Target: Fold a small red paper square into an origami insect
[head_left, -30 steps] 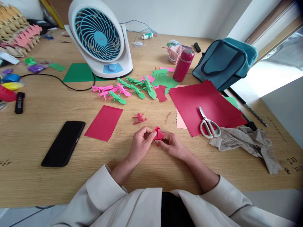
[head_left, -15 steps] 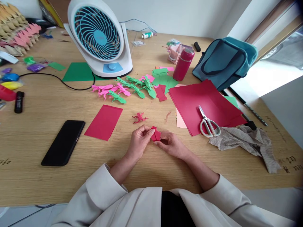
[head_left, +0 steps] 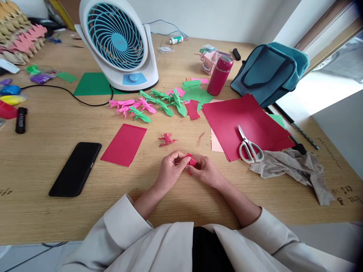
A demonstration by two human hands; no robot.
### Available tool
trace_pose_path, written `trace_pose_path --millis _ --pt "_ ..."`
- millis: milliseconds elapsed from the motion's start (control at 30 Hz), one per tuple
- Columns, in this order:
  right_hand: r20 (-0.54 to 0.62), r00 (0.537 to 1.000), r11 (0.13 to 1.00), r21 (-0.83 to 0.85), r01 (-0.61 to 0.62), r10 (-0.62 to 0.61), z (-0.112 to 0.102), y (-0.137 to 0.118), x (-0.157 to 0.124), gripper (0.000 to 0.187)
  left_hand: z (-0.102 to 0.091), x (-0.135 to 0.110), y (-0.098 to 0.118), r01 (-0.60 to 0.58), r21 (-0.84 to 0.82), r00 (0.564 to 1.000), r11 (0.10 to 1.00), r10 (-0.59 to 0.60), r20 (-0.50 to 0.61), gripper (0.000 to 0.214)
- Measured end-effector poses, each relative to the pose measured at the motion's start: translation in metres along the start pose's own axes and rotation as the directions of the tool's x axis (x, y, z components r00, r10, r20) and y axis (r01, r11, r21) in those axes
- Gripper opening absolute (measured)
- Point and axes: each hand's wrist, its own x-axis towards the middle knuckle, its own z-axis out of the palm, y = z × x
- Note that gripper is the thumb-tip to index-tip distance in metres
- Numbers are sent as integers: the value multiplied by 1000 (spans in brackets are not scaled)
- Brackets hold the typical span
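Note:
A small piece of folded red paper (head_left: 192,161) is pinched between both hands, just above the table. My left hand (head_left: 171,168) grips its left side with thumb and forefinger. On the right side my right hand (head_left: 206,170) is closed on the same paper, and the fingers hide part of it. Beyond the hands lies a small red origami figure (head_left: 167,139) with thin legs. Several green origami figures (head_left: 164,107) and pink origami figures (head_left: 124,107) are grouped farther back.
Scissors (head_left: 248,146) rest on red paper sheets (head_left: 224,117) at right, beside a crumpled cloth (head_left: 292,166). To the left are a red sheet (head_left: 124,145) and a black phone (head_left: 76,169). A fan (head_left: 119,41), red flask (head_left: 220,75) and teal bag (head_left: 266,73) stand behind.
My left hand has moved slightly right, closer to my right hand. The folded red paper has been turned, and more of it is now covered by the fingers.

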Motion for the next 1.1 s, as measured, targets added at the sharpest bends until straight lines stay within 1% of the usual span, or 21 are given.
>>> trace_pose_path --millis 67,167,300,400,500,600,733,800,867,967,1100 --pt "15 1000 1000 26 -9 8 -1 0 0 28 0 0 -1 30 -46 999 998 -31 -9 30" --pt "29 999 999 37 15 -16 -2 2 0 26 -2 2 -2 70 -113 996 991 -76 -45 33" --pt "33 999 999 27 21 -22 -3 4 0 31 -5 6 0 90 -218 986 972 -118 -120 35" --pt "39 999 999 32 11 -12 -4 5 0 34 -6 7 1 83 -259 981 962 -125 -151 34" --pt "62 997 999 44 32 -35 -5 7 0 36 -7 8 3 92 -284 980 954 -138 -145 35" --pt "78 996 998 48 48 -52 -5 9 0 41 -7 8 5 136 -306 977 942 -179 -117 36" --pt "44 999 997 73 -9 6 -4 8 -1 45 -6 9 5 176 -307 976 935 -206 -70 36" --pt "28 999 994 100 -35 32 -3 8 -1 46 -6 8 4 181 -300 978 937 -204 -47 35" --pt "19 999 993 112 -42 41 -3 8 -1 45 -6 8 4 173 -289 980 941 -195 -48 35" --pt "16 1000 995 92 -27 26 -3 9 -1 44 -6 7 4 162 -276 980 947 -187 -67 35" --pt "27 999 999 24 27 -27 -4 7 0 38 -6 8 4 171 -274 978 946 -197 -69 34"
